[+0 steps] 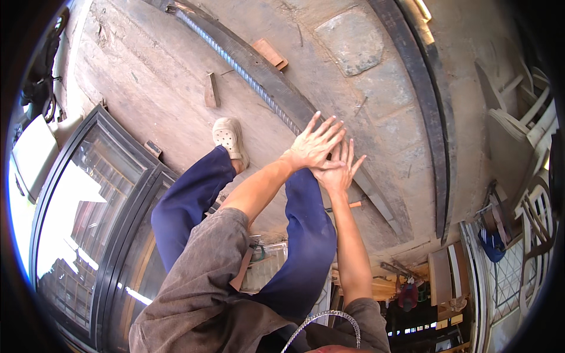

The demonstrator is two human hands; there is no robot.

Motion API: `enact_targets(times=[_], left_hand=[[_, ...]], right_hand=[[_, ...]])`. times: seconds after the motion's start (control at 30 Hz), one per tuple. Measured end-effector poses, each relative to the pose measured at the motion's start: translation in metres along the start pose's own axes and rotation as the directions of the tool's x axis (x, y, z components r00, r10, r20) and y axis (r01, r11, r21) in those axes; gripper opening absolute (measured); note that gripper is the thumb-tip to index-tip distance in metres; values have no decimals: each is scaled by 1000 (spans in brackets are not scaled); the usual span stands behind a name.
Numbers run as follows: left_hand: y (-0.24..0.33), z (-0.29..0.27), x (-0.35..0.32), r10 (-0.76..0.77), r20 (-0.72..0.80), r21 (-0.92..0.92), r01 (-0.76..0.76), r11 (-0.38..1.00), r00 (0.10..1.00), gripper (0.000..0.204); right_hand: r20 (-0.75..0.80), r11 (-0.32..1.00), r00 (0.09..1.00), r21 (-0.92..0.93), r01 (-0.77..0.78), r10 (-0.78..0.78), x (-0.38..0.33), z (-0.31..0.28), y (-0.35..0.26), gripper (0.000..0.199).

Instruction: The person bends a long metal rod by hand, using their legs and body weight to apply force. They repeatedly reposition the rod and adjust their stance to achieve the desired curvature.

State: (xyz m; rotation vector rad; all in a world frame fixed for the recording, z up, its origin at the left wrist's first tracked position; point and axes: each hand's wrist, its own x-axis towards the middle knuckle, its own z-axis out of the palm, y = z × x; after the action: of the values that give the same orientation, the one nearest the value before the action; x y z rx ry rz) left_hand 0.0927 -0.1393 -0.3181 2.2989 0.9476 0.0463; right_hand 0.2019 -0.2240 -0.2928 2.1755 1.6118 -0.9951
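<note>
My left hand and my right hand meet in front of my knee, partly overlapping, with fingers spread. Neither holds anything that shows. Behind them, a long dark beam runs along the floor from the upper left toward the lower right. A ribbed steel bar lies along its left side, and its near end disappears at my left hand. Whether either hand touches the beam or the bar, I cannot tell. Close to my right forearm is an orange-brown handle, its other end hidden behind my arm.
A reddish-brown block sits against the beam, and a small wooden wedge stands near my beige clog. Two long dark curved bars lie to the right. Dark-framed glass panels are at the left; chairs crowd the right edge.
</note>
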Motion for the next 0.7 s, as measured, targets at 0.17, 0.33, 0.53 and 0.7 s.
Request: enact_targets(times=[0.17, 0.33, 0.53, 0.7], left_hand=[[-8, -1, 7, 18, 13, 1, -18, 1000, 1000, 86], [4, -2, 0, -45, 57, 22, 44, 999, 997, 87], [-9, 25, 14, -25, -54, 8, 26, 1000, 998, 91], [-3, 18, 2, -78, 44, -6, 78, 997, 996, 94]], right_hand=[[-78, 995, 992, -13, 100, -100, 11, 5, 5, 118], [88, 999, 995, -15, -51, 52, -5, -10, -5, 113], [-131, 995, 986, -7, 100, -100, 21, 25, 21, 118], [50, 997, 998, -68, -21, 24, 6, 8, 2, 116]])
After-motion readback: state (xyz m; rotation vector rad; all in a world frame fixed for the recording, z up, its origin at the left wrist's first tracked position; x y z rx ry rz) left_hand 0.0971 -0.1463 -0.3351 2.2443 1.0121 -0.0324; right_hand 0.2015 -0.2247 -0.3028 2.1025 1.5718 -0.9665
